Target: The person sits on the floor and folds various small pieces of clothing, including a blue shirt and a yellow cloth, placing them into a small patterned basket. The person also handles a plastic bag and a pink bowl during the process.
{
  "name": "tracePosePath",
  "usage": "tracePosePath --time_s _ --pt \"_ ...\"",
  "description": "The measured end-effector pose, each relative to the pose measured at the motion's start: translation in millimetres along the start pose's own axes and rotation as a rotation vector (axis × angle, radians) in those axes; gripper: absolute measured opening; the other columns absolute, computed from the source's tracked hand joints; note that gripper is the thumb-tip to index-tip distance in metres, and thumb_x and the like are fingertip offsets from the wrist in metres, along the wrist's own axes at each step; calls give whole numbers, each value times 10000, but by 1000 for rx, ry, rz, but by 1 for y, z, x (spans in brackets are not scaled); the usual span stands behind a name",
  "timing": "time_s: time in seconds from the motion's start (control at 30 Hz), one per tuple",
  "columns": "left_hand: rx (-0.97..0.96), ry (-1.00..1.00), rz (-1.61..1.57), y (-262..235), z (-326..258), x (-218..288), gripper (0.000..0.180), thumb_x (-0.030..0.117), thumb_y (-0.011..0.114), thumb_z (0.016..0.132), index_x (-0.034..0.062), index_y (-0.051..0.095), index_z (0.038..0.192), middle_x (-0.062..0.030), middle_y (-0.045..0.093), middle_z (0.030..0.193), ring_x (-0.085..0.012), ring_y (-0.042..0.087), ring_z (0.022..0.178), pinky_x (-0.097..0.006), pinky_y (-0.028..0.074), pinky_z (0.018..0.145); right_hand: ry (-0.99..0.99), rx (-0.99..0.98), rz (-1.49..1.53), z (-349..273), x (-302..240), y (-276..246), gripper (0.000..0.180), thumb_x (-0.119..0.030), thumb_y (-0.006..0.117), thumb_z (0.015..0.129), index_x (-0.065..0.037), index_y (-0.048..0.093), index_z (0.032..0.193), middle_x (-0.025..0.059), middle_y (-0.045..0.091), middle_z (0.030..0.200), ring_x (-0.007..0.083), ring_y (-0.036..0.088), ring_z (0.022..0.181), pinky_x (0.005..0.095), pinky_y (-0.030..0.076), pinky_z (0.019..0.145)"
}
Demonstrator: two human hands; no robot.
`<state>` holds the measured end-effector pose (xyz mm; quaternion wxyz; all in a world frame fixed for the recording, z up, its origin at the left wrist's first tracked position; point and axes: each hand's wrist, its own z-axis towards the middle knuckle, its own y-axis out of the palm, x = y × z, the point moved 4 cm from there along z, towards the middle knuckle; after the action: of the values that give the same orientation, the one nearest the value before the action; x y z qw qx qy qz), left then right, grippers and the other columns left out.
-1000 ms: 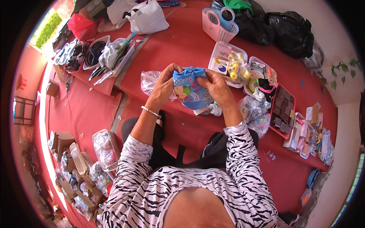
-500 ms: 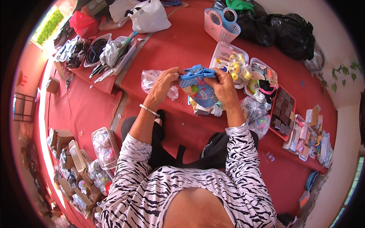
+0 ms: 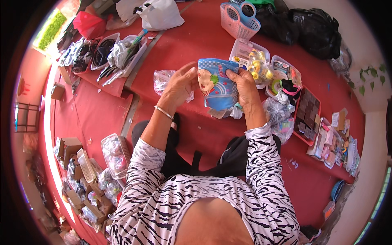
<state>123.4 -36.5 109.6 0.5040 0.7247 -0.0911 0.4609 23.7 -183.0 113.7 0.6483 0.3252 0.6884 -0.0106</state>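
Note:
A blue cloth piece (image 3: 220,85) with a cartoon face and a checked edge, like a child's underpants, is spread upright in front of me. My right hand (image 3: 246,85) pinches its right side, thumb on the printed front and the other fingers behind. At its left edge is my left hand (image 3: 181,83), fingers stretched out and thumb beside the cloth; whether they touch it is hard to tell. Beyond my left wrist lies a clear plastic bag (image 3: 161,80). Partly hidden under the cloth are a small box and pale wrapping (image 3: 233,112).
Right of my hands stand a white bin with yellow items (image 3: 258,71), another bin of small goods (image 3: 281,70) and a red tray of dark boxes (image 3: 307,116). A pink and blue basket (image 3: 240,20) stands farther off. A white basket (image 3: 115,157) is at left on the red floor covering.
The blue cloth has gone from bunched at its top to spread out, its cartoon print facing up. My left hand has let go of the top edge, its fingers straightened.

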Motion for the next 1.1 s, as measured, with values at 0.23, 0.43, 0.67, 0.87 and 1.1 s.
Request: tracePosePath --time_s 0.23,0.43,0.67,0.87,1.1 --pt "70 -118 409 10 -10 -21 176 245 639 846 116 543 775 56 499 664 -38 433 549 -196 341 499 -135 25 -280 5 5 -4 185 -140 590 843 30 628 904 36 634 807 92 560 683 254 470 643" --pt "38 -89 222 -11 1 -29 157 231 591 881 105 549 797 61 490 682 -34 436 606 -204 345 521 -24 52 -151 10 13 -10 321 -215 599 870 48 581 1053 38 624 877 112 560 757 255 457 720" --pt "233 -164 43 -14 0 -31 165 221 610 869 62 600 913 25 593 800 -75 556 727 -228 469 683 -81 -263 10 -1 4 8 700 -93 695 779 -16 321 1366 77 601 1047 123 587 888 256 471 819" --pt "124 -170 138 -5 -5 -25 204 191 655 837 49 590 968 -1 608 883 -76 576 800 -219 472 724 39 -296 -180 -2 8 4 442 78 619 700 -27 590 1128 46 611 975 98 590 812 219 499 763" --pt "148 110 331 -7 0 -14 525 55 680 772 -29 455 1239 -88 596 1022 -133 583 907 -254 471 786 -68 -115 -322 0 -4 0 467 54 613 661 -19 590 1121 62 628 906 92 596 755 227 500 715"
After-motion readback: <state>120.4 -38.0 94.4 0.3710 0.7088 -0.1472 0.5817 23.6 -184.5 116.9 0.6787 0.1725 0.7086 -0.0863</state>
